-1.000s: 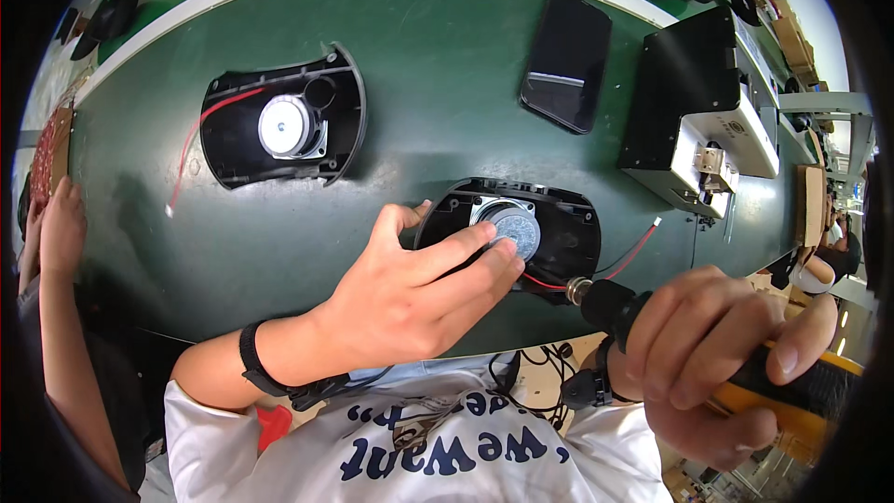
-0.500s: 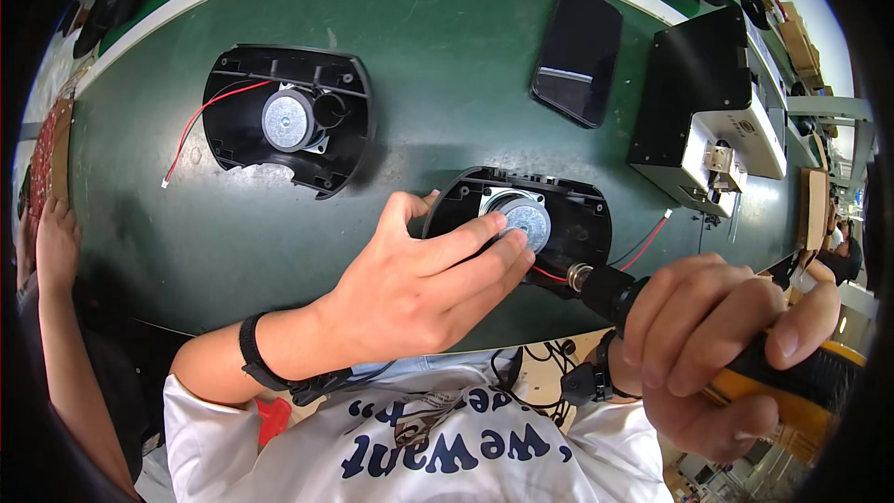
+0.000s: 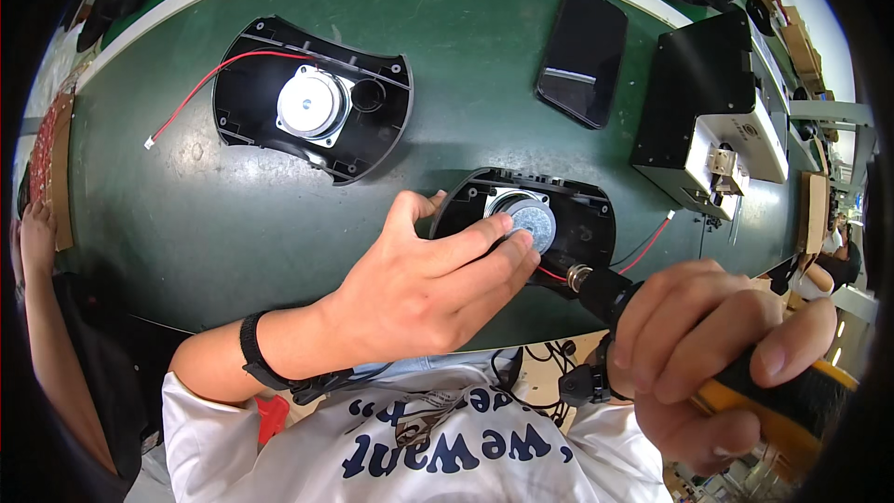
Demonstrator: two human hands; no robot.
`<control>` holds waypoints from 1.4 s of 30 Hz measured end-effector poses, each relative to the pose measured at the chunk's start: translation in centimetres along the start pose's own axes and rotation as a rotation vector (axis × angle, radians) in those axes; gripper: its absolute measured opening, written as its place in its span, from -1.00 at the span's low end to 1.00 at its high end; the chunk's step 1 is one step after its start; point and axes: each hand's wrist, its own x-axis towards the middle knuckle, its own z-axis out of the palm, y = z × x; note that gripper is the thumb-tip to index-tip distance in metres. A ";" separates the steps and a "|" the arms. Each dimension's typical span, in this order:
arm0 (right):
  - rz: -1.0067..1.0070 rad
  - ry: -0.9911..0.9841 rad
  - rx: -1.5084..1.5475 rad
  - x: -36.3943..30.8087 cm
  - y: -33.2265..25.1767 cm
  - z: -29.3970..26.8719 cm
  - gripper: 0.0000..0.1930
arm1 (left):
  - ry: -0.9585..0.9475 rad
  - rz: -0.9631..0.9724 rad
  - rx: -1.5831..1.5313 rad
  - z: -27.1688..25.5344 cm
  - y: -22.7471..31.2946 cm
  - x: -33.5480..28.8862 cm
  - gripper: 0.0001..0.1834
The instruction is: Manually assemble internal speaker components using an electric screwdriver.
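Observation:
My left hand point(image 3: 428, 270) presses its fingertips on the round silver magnet of a speaker point(image 3: 533, 224), with the thumb at the left edge of the black plastic housing point(image 3: 582, 233) that bears it. Wrapped round a yellow and black power screwdriver point(image 3: 605, 293) is my right hand point(image 3: 708, 345). The tool's tip points into the housing's lower right part; the bit's end is too small to make out. A red and black wire point(image 3: 649, 242) with a white plug runs out of the housing to the right.
Farther left lies a second black housing point(image 3: 256, 112) with a speaker and red wire. A dark phone point(image 3: 582, 56) lies at the back. On the right stands a black and silver screw feeder point(image 3: 694, 102), with loose screws point(image 3: 710, 222) nearby. Another person's hand point(image 3: 39, 233) is at the left edge.
The second housing has turned clockwise and shifted slightly right and away from me. The other person's arm has moved a little left. My hands have hardly moved.

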 end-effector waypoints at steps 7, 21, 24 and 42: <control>0.008 -0.045 -0.029 0.3 -0.2 0.5 -0.62 | 0.028 0.002 -0.008 0.4 -0.1 -0.1 -0.62; 0.110 -0.232 -0.028 0.7 -0.3 -0.6 -0.63 | 0.012 0.018 -0.036 0.0 -0.2 0.1 -0.67; 0.028 -0.127 0.035 0.6 0.5 0.3 -0.63 | 0.032 0.026 -0.064 0.3 -0.5 0.1 -0.67; -0.427 0.235 0.205 -0.8 -7.2 -5.0 -0.27 | -0.034 0.022 -0.110 -6.2 0.6 2.2 -0.41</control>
